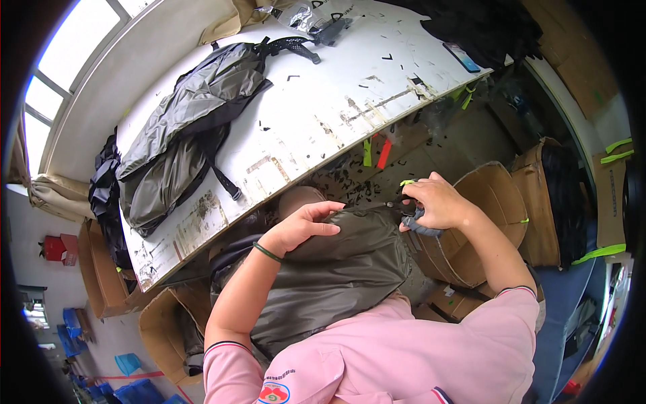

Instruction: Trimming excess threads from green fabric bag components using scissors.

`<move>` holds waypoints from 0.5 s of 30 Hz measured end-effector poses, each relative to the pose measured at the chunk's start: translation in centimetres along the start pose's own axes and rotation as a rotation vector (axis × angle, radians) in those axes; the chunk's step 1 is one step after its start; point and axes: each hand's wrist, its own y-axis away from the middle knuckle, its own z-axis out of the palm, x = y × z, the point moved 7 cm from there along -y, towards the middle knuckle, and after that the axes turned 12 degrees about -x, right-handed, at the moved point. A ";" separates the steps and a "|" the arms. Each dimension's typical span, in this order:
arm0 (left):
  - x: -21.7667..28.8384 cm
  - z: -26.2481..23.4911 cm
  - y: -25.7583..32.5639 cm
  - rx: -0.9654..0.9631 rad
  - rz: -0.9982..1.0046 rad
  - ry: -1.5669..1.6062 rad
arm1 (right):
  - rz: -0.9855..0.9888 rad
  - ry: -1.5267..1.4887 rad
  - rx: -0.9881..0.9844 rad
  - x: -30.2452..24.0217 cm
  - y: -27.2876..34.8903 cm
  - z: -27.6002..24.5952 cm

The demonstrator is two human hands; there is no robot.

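Observation:
Across my lap lies a dark olive bag (323, 276) of thin, shiny fabric, its far edge drawn toward my right hand. My left hand (303, 225) rests on its upper left part, thumb and forefinger apart; the other fingers are partly hidden. At the bag's far right corner, my right hand (434, 205) is closed around a small grey and black item (420, 225), mostly covered by the fingers. A bit of bright yellow-green (407, 182) shows by those fingertips. Whether the right fingers also grip the bag's edge, I cannot tell.
A worn white table (323, 94) stands ahead, bearing a grey-olive backpack (195, 101), black fabric (478, 27), a phone (461, 58) and scraps. Cardboard boxes (494, 215) stand close on my right, with another box (165, 330) at left. Dark clippings litter the floor below the table.

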 end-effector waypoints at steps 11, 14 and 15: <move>-0.8 0.4 0.2 -0.041 0.016 0.037 | -0.082 0.073 -0.169 -1.4 -2.3 -0.1; -0.7 0.5 0.1 -0.054 0.011 0.048 | -0.102 0.127 -0.145 -1.2 -2.2 -0.2; -0.6 0.7 0.1 -0.059 0.010 0.042 | -0.085 0.175 -0.165 -1.1 -2.2 -0.2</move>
